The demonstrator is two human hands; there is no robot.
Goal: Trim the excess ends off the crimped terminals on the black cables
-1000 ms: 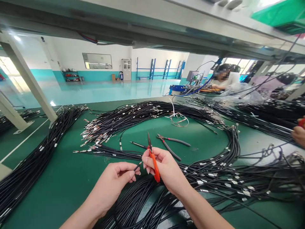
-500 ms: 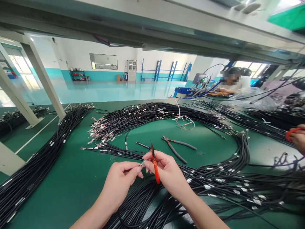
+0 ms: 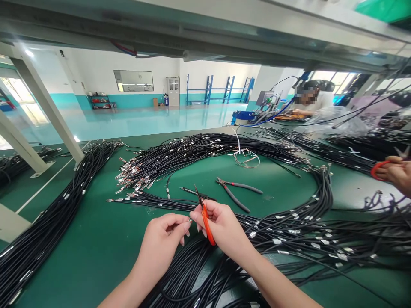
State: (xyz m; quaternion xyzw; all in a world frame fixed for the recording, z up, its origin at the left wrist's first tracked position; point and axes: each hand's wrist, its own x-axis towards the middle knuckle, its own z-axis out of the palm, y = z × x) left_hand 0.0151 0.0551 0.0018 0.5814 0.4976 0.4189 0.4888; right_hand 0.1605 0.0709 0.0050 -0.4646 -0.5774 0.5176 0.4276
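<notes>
My left hand (image 3: 165, 237) is closed in a pinch between thumb and forefinger. A small shiny piece (image 3: 190, 220), which looks like a wire end, shows at its fingertips; most of it is hidden. Beside it, my right hand (image 3: 221, 224) is closed around orange-handled scissors (image 3: 208, 226), their dark blades pointing up and away. The right fingertips are close to the small piece, and whether they touch it I cannot tell. Under both hands lies a bundle of black cables (image 3: 189, 269). Just beyond them are a dark pen-like tool (image 3: 189, 191) and grey-and-red pliers (image 3: 239, 192).
A large cable bundle (image 3: 180, 156) with bare connector ends curves across the green table (image 3: 86, 239). Another bundle (image 3: 54, 231) runs along the left. A co-worker's hand (image 3: 396, 173) holds red-handled scissors at right. Another person (image 3: 316, 100) sits farther back. A shelf beam (image 3: 205, 38) spans overhead.
My two hands have parted slightly, and the scissors in my right hand tilt more to the left. The co-worker's hand at right has come farther into view. The whole view has shifted a little.
</notes>
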